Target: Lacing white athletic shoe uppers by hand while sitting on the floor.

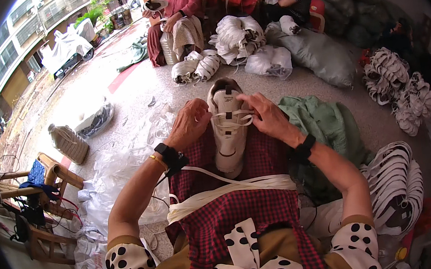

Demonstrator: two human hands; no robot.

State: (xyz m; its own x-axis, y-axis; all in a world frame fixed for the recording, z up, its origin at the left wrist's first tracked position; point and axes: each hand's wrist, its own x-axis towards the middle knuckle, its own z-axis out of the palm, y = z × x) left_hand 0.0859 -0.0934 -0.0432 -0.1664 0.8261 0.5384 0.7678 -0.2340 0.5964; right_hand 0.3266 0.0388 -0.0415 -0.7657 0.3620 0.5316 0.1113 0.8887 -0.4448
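Observation:
A cream sneaker [228, 149] lies on my lap, its heel end pointing away from me and its toe toward me. A pale flat shoelace [232, 115] runs in a few rows across its tongue. My left hand [191, 123] is closed, with curled fingers at the sneaker's left edge; what they hold, if anything, is hidden. On the other side, my right hand [268, 119] pinches the shoelace by the eyelets. A bundle of pale laces [232, 192] lies across my red-and-black checked apron [245, 211].
Clear plastic sheeting [123, 166] and a wooden stool [45, 180] are at my left. Green cloth [320, 122] and stacked white shoe uppers [396, 188] lie at my right. Ahead are bundled uppers [239, 36], a grey sack [318, 59] and two seated people, one holding a shoe [155, 5].

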